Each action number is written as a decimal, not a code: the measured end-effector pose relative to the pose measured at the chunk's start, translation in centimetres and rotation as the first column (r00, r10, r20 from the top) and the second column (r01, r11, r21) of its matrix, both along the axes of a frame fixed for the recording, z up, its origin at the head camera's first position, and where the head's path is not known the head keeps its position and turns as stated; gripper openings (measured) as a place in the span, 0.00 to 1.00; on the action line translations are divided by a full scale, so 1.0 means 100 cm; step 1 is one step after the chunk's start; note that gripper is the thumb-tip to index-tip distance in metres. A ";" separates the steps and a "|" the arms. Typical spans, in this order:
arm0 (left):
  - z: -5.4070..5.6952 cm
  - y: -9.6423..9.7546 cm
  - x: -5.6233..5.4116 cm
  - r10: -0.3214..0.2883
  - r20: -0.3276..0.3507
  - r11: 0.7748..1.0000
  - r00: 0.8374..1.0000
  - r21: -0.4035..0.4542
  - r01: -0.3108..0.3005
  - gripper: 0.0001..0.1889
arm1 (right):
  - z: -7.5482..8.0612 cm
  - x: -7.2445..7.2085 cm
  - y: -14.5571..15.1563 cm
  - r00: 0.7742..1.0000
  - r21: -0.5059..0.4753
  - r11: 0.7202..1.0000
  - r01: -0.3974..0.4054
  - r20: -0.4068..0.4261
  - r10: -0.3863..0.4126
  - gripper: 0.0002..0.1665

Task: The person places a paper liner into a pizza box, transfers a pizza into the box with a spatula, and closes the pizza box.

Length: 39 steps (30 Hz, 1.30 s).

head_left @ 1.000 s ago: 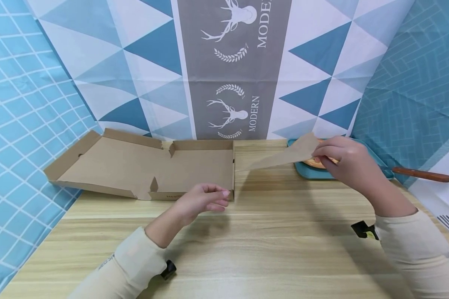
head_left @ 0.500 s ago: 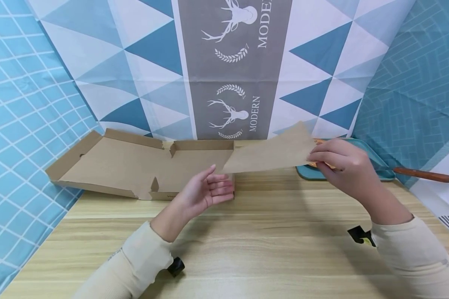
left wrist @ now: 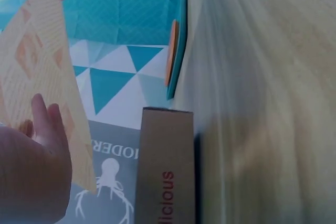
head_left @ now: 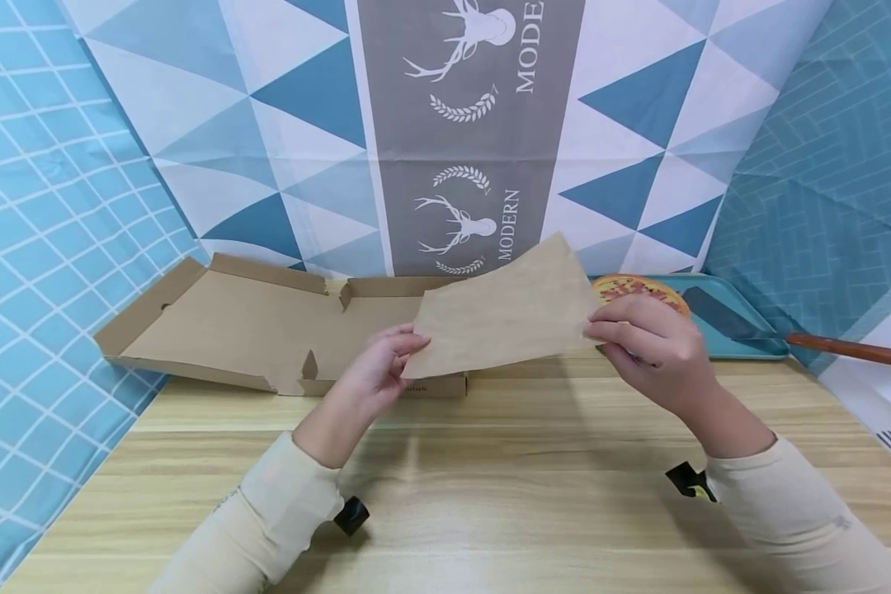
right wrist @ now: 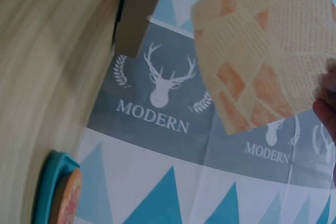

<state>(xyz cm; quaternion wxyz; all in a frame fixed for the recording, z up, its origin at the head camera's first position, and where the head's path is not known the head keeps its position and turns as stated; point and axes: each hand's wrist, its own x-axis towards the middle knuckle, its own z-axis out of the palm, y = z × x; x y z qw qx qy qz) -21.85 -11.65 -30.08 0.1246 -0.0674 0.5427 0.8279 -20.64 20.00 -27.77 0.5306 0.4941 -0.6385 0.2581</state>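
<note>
A sheet of brown paper [head_left: 501, 313] hangs in the air between my two hands, in front of the right part of an open cardboard box. My left hand [head_left: 374, 369] pinches its left edge between thumb and fingers. At the right edge my right hand [head_left: 649, 346] pinches it too. Both wrist views show the paper's [right wrist: 257, 51] other face, printed with lines of text and orange patches. The open pizza box [head_left: 245, 326] lies on the table at the left, its lid folded out flat to the left. Part of its base is hidden behind the paper.
A pizza [head_left: 638, 289] sits on a teal tray [head_left: 757, 326] at the back right, partly hidden by my right hand. A spatula with a wooden handle [head_left: 846, 346] rests across the tray, its handle sticking out past the right edge. Patterned sheets [head_left: 475, 132] stand behind the table.
The right hand has carried the paper leftward, away from the tray. The left hand, open half a second ago, has taken hold of the paper's left edge. More of the pizza shows now.
</note>
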 end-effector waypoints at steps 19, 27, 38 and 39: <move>0.016 -0.019 0.003 0.105 -0.134 0.994 0.985 0.048 -0.100 0.24 | -0.031 -0.011 0.000 0.603 -0.390 0.921 0.004 0.735 0.309 0.13; 0.014 -0.025 0.005 0.076 -0.143 0.997 0.987 -0.006 -0.077 0.28 | -0.012 -0.024 -0.001 -0.224 -0.766 0.603 0.225 0.561 0.797 0.11; 0.011 -0.031 0.005 -0.011 -0.156 0.997 0.988 -0.078 -0.001 0.27 | -0.016 -0.035 -0.015 -0.321 -0.775 0.571 0.272 0.486 0.813 0.08; 0.011 -0.032 0.004 -0.013 -0.159 0.997 0.987 -0.081 0.000 0.26 | -0.015 -0.035 -0.016 -0.323 -0.770 0.576 0.272 0.491 0.809 0.07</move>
